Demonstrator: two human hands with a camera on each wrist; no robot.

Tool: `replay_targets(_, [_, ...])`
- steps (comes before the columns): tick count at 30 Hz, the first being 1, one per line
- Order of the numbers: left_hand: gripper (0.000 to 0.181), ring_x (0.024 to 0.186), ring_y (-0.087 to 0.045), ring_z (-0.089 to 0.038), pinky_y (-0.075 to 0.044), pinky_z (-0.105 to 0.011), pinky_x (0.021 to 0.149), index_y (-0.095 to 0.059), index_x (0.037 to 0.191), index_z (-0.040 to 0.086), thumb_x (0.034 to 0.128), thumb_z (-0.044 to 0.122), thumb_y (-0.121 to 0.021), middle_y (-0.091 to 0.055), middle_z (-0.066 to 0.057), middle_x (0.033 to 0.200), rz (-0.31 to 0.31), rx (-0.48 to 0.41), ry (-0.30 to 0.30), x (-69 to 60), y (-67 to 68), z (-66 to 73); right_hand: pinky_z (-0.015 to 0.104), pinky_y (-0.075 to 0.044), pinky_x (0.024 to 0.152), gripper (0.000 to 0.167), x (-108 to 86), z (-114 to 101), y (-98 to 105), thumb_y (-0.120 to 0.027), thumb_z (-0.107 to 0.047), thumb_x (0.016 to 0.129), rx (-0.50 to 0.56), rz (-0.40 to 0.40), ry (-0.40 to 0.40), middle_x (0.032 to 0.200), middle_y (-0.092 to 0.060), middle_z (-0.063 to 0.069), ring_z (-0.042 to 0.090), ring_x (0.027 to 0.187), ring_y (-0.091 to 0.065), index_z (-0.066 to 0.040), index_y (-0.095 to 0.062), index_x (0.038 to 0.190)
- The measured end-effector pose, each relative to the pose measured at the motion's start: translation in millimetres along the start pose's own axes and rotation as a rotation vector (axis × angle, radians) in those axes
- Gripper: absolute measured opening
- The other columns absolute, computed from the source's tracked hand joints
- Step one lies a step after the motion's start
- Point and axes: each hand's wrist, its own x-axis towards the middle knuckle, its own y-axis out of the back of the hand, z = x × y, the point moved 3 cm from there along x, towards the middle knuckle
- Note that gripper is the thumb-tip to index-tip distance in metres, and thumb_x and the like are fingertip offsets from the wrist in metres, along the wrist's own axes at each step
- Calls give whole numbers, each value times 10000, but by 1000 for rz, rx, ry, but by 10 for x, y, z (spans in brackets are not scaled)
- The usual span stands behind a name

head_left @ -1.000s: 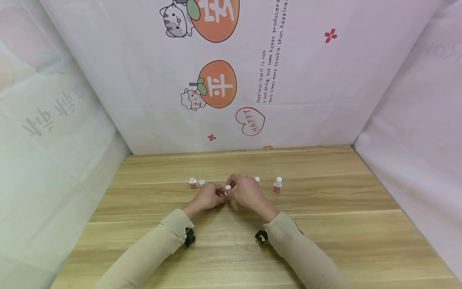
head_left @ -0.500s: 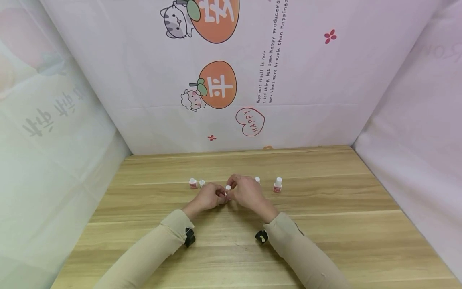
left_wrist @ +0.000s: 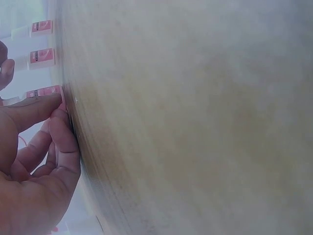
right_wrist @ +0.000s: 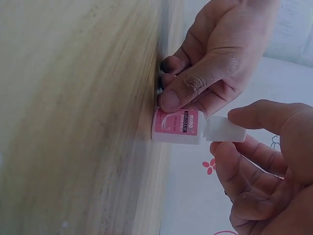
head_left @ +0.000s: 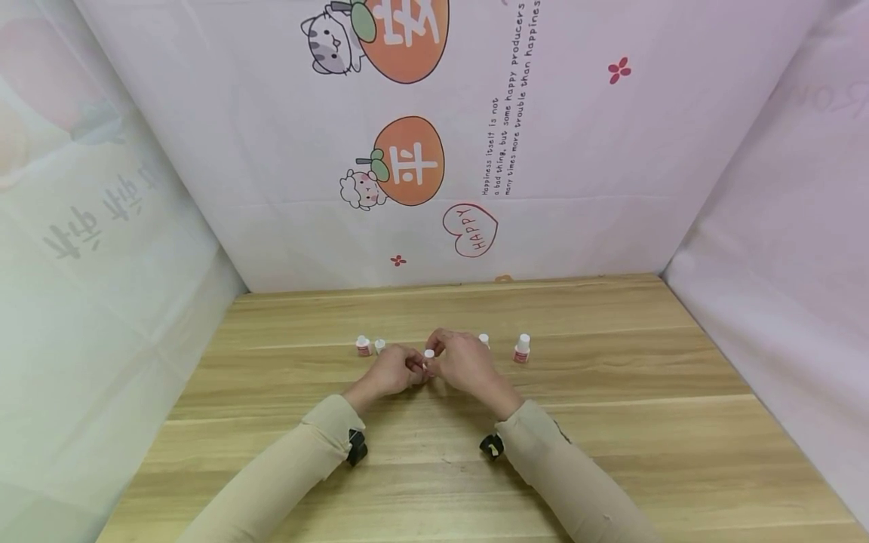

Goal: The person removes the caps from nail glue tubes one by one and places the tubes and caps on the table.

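At left on the wooden table (head_left: 434, 467) stand one small bottle (head_left: 363, 347) and a second white-topped bottle (head_left: 380, 345), just beyond the left hand (head_left: 395, 368). That hand pinches the body of the middle bottle (right_wrist: 177, 122), upright on the table between both hands, while the right hand (head_left: 467, 363) grips its white cap (right_wrist: 226, 129) between thumb and fingers. Farther right, a fourth bottle (head_left: 484, 339) is partly hidden behind the right hand, and a fifth bottle (head_left: 522, 349) stands apart, upright.

"NAIL GLUE" on the bottle (right_wrist: 178, 128); "HAPPY" on the backdrop (head_left: 577, 166)
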Motion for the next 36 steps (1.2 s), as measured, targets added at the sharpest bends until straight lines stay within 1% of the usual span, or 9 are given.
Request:
replay_targets(3, [114,643,-581,-71,-470,-201,577,-739,928,26,827,-11,-703,-723,-51,790,0,-8,7,-4,-1,1,304,-494,659,162,1,-5,-6,-764,-276,852,-23,5,16,933,-744,-64,140,757,-637,-223,-686,984])
replay_targets(6, [107,646,-580,-74,-473,-201,579,-739,920,26,825,-12,-707,-722,-54,791,-1,-21,18,-9,0,6,304,-499,654,171,0,-4,-10,-769,-293,854,-26,12,15,933,-745,-60,145,760,-644,-221,-690,988])
replay_targets(11, [132,666,-583,-74,-475,-197,595,-742,932,27,824,-25,-688,-725,-54,800,-4,-25,36,-11,5,14,310,-488,684,165,3,11,-9,-782,-308,845,11,21,-12,881,-738,-77,141,780,-637,-224,-681,945])
replay_targets(14, [141,681,-588,-70,-476,-193,615,-747,947,33,827,-14,-689,-730,-47,809,-6,-11,34,-10,8,18,317,-490,688,151,4,9,-5,-777,-291,848,7,22,-2,876,-736,-76,144,777,-631,-219,-683,941])
replay_targets(20, [128,681,-585,-70,-477,-195,626,-747,940,35,832,-6,-693,-730,-44,806,-5,1,31,-8,6,26,325,-513,696,175,2,3,-10,-763,-292,858,-31,6,10,931,-737,-63,152,799,-650,-212,-695,997])
replay_targets(24, [117,675,-581,-72,-469,-190,614,-745,925,36,831,-12,-693,-725,-45,796,-2,-2,44,-6,8,27,326,-510,701,181,3,5,-6,-778,-306,851,-3,6,-6,911,-735,-63,148,806,-652,-213,-691,979])
replay_targets(29, [129,662,-581,-74,-468,-191,597,-743,937,28,828,-21,-695,-724,-51,796,-2,-12,40,-8,6,22,323,-499,702,155,4,2,2,-783,-297,847,13,0,-18,889,-729,-75,139,799,-639,-232,-677,940])
replay_targets(36, [103,647,-575,-69,-469,-193,582,-743,928,37,838,0,-708,-721,-48,795,0,-7,31,-1,5,9,316,-508,695,169,8,0,0,-778,-294,850,4,-5,-11,921,-736,-71,129,786,-642,-230,-686,975])
